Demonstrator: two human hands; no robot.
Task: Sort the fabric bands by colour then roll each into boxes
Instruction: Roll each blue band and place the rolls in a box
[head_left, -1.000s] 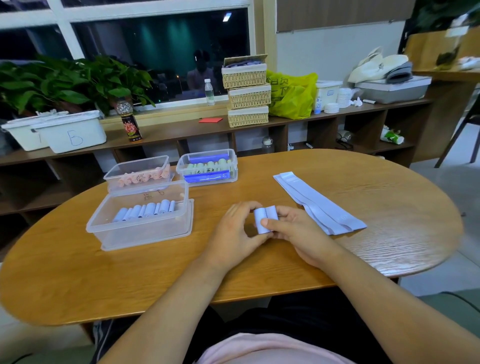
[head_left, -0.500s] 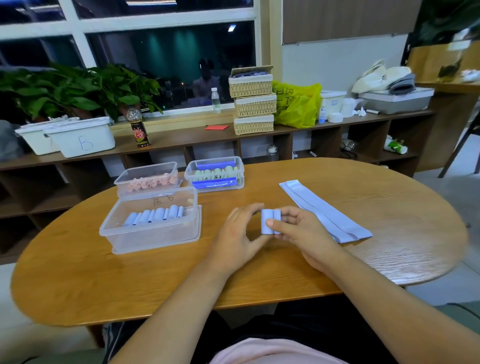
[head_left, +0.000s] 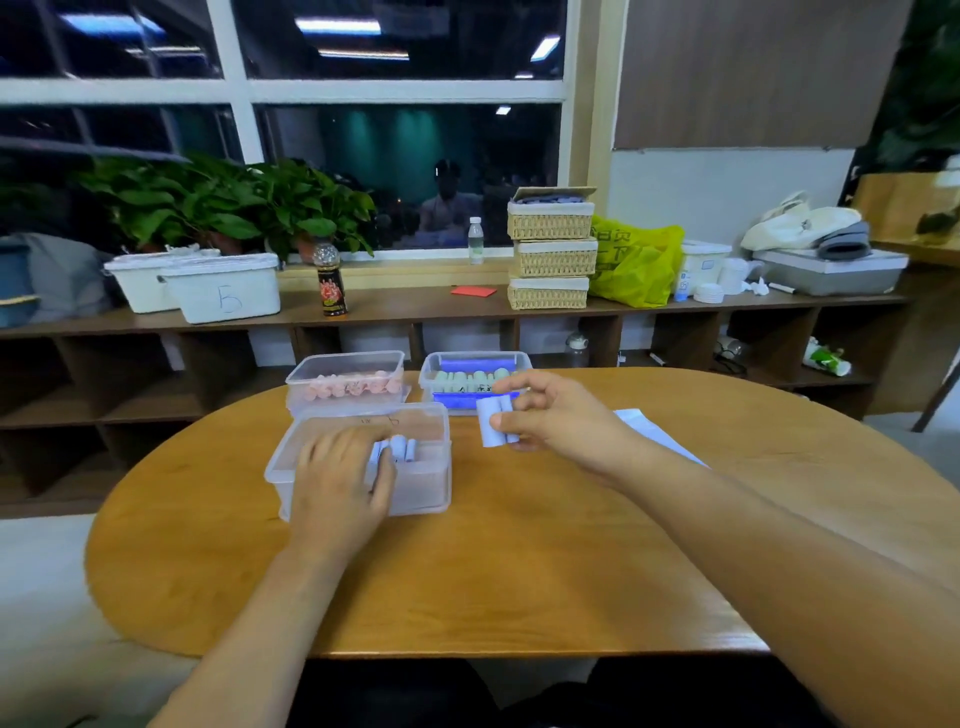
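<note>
Head view, the only one. Right hand (head_left: 563, 423) pinches a rolled pale blue band (head_left: 491, 426) between thumb and fingertips, held in the air just right of the near clear box (head_left: 439, 493) and in front of the far right box (head_left: 474, 355). Left hand (head_left: 337, 488) lies inside the near box, fingers stretched flat against the row, gripping nothing I can make out; the hand is blurred. Risks, as I judge them: the pinch is light and only on one side, so the roll may spring loose or unwind on the way in. The left hand also covers much of the box, so the new roll may land crooked or knock its neighbours over. The green box is so close that a careless drop could mix colours. Contents: the near box holds pale blue rolls (head_left: 401, 447) lined up side by side; the far left box (head_left: 344, 356) holds pink rolls (head_left: 353, 388); the far right box holds pale green rolls (head_left: 470, 375) above a bright blue strip (head_left: 462, 400). Unrolled pale bands (head_left: 644, 428) lie flat on the table (head_left: 519, 582), partly hidden behind the right forearm.
</note>
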